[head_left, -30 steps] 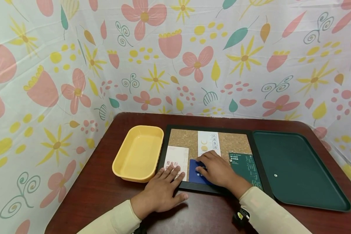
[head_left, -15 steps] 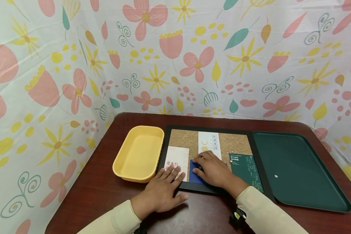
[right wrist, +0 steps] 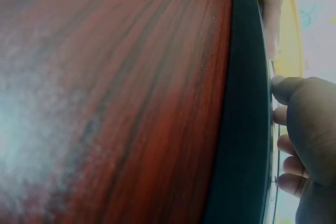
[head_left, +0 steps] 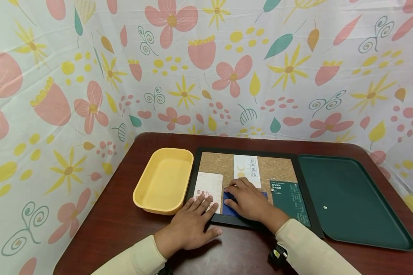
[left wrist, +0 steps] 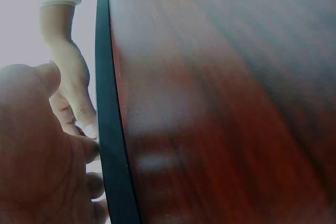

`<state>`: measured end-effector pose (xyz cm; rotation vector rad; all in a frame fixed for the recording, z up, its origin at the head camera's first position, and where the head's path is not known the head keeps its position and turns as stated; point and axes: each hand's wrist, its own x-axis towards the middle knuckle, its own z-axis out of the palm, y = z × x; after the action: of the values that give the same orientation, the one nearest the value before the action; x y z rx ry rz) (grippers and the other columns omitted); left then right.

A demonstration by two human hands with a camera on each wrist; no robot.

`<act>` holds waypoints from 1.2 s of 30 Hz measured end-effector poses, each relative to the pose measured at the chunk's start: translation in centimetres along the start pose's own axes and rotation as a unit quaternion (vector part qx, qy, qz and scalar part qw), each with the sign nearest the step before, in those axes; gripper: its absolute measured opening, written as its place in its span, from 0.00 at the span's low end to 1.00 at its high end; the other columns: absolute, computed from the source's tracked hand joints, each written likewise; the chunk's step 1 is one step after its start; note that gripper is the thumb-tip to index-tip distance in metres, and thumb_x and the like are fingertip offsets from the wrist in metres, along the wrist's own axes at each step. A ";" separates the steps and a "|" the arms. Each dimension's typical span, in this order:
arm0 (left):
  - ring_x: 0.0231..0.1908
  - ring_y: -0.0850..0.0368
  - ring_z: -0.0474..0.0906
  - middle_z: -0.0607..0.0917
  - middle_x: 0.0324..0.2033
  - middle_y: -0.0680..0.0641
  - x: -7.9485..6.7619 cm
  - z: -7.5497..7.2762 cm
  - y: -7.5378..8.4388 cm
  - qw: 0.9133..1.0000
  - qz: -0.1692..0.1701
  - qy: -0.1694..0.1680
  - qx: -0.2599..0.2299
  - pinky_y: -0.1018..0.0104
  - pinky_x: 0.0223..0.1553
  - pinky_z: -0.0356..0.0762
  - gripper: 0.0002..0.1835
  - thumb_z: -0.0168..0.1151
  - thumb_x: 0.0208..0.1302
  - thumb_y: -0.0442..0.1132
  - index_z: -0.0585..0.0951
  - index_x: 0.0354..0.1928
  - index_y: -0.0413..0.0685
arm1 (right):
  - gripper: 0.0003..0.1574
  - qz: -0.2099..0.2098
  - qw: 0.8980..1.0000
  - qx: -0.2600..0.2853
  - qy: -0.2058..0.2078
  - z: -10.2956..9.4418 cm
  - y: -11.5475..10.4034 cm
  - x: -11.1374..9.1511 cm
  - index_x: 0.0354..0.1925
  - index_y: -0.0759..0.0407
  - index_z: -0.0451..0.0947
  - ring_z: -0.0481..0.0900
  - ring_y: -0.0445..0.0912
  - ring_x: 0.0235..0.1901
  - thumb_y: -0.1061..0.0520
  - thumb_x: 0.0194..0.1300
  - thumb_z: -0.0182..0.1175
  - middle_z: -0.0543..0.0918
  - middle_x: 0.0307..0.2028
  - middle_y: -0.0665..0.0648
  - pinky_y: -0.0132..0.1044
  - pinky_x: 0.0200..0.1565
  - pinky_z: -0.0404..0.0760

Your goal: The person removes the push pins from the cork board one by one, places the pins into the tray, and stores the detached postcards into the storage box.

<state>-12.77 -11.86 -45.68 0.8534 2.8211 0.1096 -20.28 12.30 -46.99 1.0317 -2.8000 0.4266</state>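
A black-framed cork board [head_left: 215, 162] lies flat on the table with several cards on it. My left hand [head_left: 189, 227] rests with fingers spread on the lower part of a white card [head_left: 210, 183] with red writing, over the frame's front edge. My right hand [head_left: 251, 200] has bent fingers and touches a blue card [head_left: 228, 209], covering most of it. Above that lies a white card with a moon print [head_left: 244, 164], and to the right a dark green card [head_left: 287, 202]. The right wrist view shows the right fingertips [right wrist: 291, 183] down at the board, apart from one another.
A yellow basin [head_left: 165, 179] stands left of the board. On the right, a dark green tray [head_left: 344, 183] sits against the frame, with one small shiny piece [head_left: 325, 207] on it. A flowered cloth [head_left: 206, 76] hangs behind the dark red table [head_left: 117, 214].
My right hand has shifted slightly left over the blue card; its printing is now covered and its upper right corner shows. The left hand stays in place.
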 end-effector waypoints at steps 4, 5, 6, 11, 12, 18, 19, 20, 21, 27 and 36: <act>0.79 0.49 0.43 0.52 0.80 0.50 0.0 0.0 0.0 1.000 0.000 0.000 -0.001 0.46 0.75 0.47 0.42 0.31 0.74 0.74 0.57 0.81 0.60 | 0.24 -0.001 1.000 -0.003 0.005 0.1 0.0 0.2 0.58 0.56 0.83 0.71 0.54 0.60 0.44 0.73 0.64 0.77 0.58 0.59 0.55 0.63 0.70; 0.79 0.49 0.43 0.52 0.80 0.50 0.0 0.0 0.0 1.000 0.001 0.001 -0.002 0.45 0.75 0.47 0.42 0.31 0.74 0.74 0.57 0.81 0.60 | 0.24 0.000 1.000 -0.004 0.005 0.1 0.0 0.2 0.59 0.56 0.82 0.71 0.55 0.60 0.44 0.73 0.63 0.77 0.58 0.59 0.55 0.63 0.70; 0.79 0.49 0.43 0.52 0.80 0.50 0.0 0.0 0.0 1.000 0.001 0.001 -0.002 0.45 0.75 0.47 0.42 0.31 0.74 0.74 0.57 0.81 0.60 | 0.24 0.002 1.000 -0.005 0.003 0.1 0.0 0.3 0.59 0.55 0.82 0.70 0.55 0.61 0.43 0.73 0.63 0.77 0.58 0.60 0.55 0.64 0.70; 0.79 0.49 0.43 0.52 0.80 0.49 0.0 0.0 -0.1 1.000 0.002 0.004 -0.003 0.45 0.75 0.47 0.42 0.32 0.74 0.74 0.57 0.81 0.60 | 0.26 0.016 1.000 -0.018 -0.012 0.3 -0.1 0.6 0.62 0.54 0.81 0.69 0.55 0.62 0.41 0.75 0.59 0.75 0.61 0.60 0.56 0.63 0.70; 0.79 0.49 0.43 0.52 0.80 0.49 0.0 0.0 0.0 1.000 0.002 0.005 -0.003 0.45 0.75 0.47 0.42 0.32 0.74 0.74 0.57 0.81 0.60 | 0.26 0.020 0.999 -0.021 -0.015 0.3 -0.1 0.6 0.62 0.53 0.80 0.69 0.55 0.62 0.41 0.76 0.59 0.75 0.61 0.60 0.56 0.63 0.71; 0.79 0.48 0.43 0.52 0.80 0.49 0.0 -0.1 0.0 1.000 0.003 0.004 -0.004 0.45 0.75 0.47 0.42 0.32 0.74 0.74 0.58 0.81 0.60 | 0.26 0.028 0.999 -0.029 -0.019 0.5 -0.3 0.9 0.62 0.53 0.80 0.68 0.56 0.62 0.40 0.76 0.57 0.74 0.61 0.61 0.56 0.62 0.71; 0.79 0.48 0.43 0.52 0.80 0.49 0.0 -0.1 0.0 1.000 0.003 0.004 -0.004 0.45 0.75 0.47 0.42 0.32 0.74 0.74 0.58 0.81 0.60 | 0.26 0.027 0.999 -0.028 -0.018 0.5 -0.4 0.9 0.62 0.53 0.80 0.68 0.57 0.62 0.40 0.76 0.58 0.74 0.60 0.61 0.56 0.62 0.71; 0.79 0.48 0.43 0.52 0.80 0.49 0.0 -0.1 0.0 1.000 0.004 0.004 -0.005 0.45 0.75 0.47 0.42 0.32 0.74 0.74 0.58 0.81 0.60 | 0.26 0.028 0.999 -0.027 -0.017 0.5 -0.4 1.0 0.62 0.54 0.81 0.68 0.57 0.62 0.41 0.76 0.58 0.74 0.60 0.61 0.56 0.63 0.71; 0.79 0.48 0.43 0.52 0.80 0.49 0.0 -0.1 0.0 1.000 0.004 0.004 -0.006 0.45 0.75 0.47 0.42 0.32 0.74 0.74 0.58 0.81 0.59 | 0.26 0.028 0.999 -0.025 -0.017 0.5 -0.5 1.0 0.62 0.54 0.81 0.68 0.57 0.62 0.40 0.76 0.58 0.74 0.60 0.62 0.56 0.63 0.70; 0.79 0.48 0.45 0.54 0.80 0.49 0.0 -0.1 0.1 1.000 0.006 0.009 -0.003 0.45 0.75 0.47 0.42 0.33 0.74 0.73 0.59 0.81 0.59 | 0.28 0.041 0.999 0.018 -0.022 0.3 -0.7 1.2 0.61 0.57 0.81 0.67 0.59 0.64 0.41 0.75 0.59 0.73 0.62 0.64 0.59 0.66 0.66; 0.79 0.48 0.45 0.53 0.80 0.49 0.0 -0.1 0.0 1.000 0.004 0.008 -0.001 0.45 0.75 0.47 0.42 0.32 0.74 0.74 0.58 0.81 0.60 | 0.26 0.040 0.997 0.068 0.003 0.3 -1.0 1.3 0.59 0.60 0.82 0.67 0.59 0.64 0.45 0.73 0.63 0.75 0.62 0.63 0.59 0.67 0.63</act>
<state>-12.82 -11.85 -45.60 0.8686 2.8311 0.1201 -20.62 10.73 -46.83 0.9436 -2.8473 0.6376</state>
